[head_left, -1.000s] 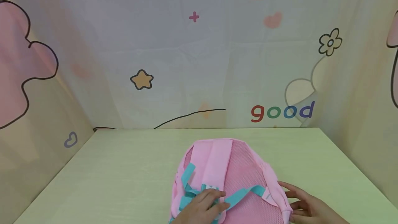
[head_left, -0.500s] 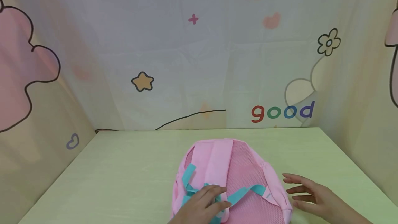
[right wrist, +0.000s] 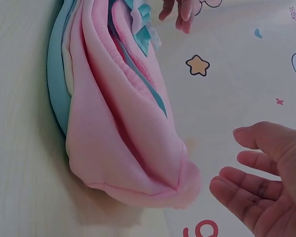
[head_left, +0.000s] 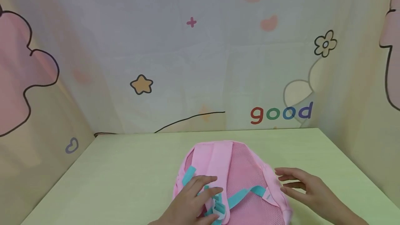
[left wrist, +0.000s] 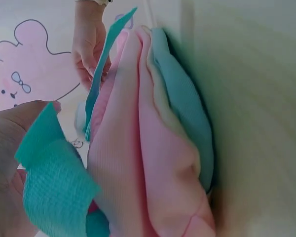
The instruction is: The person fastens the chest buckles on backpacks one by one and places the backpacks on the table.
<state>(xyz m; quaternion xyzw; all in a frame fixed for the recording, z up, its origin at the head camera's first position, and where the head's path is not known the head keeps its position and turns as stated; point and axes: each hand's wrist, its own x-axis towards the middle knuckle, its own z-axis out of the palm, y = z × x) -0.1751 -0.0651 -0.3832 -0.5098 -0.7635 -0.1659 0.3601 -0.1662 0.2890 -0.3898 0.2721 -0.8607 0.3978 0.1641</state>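
A pink backpack [head_left: 247, 162] lies on the table, its mesh back panel and padded shoulder strap [head_left: 218, 166] facing up. Over the strap's lower end hovers my left hand [head_left: 189, 197], fingers spread and loosely bent, close to a pale buckle [head_left: 219, 210] with teal webbing [head_left: 240, 199]. Whether its fingertips touch the strap cannot be told. Beside the bag's right edge, my right hand [head_left: 304, 185] hangs with relaxed fingers. In the right wrist view a gap separates that hand [right wrist: 261, 182] from the bag's pink side [right wrist: 123, 133]. A loose teal strap end [left wrist: 59, 182] stands before my left hand in the left wrist view.
The pale wood-grain table [head_left: 109, 176] reaches to a printed cloth backdrop [head_left: 162, 44]. Cloth side walls [head_left: 368, 89] flank it left and right. The bag's far side shows a teal layer [left wrist: 187, 108] against the table.
My right hand has let go of the bag's right edge and moved slightly off it. My left hand has lifted from the buckle and shifted left, its fingers spreading. The bag stays put.
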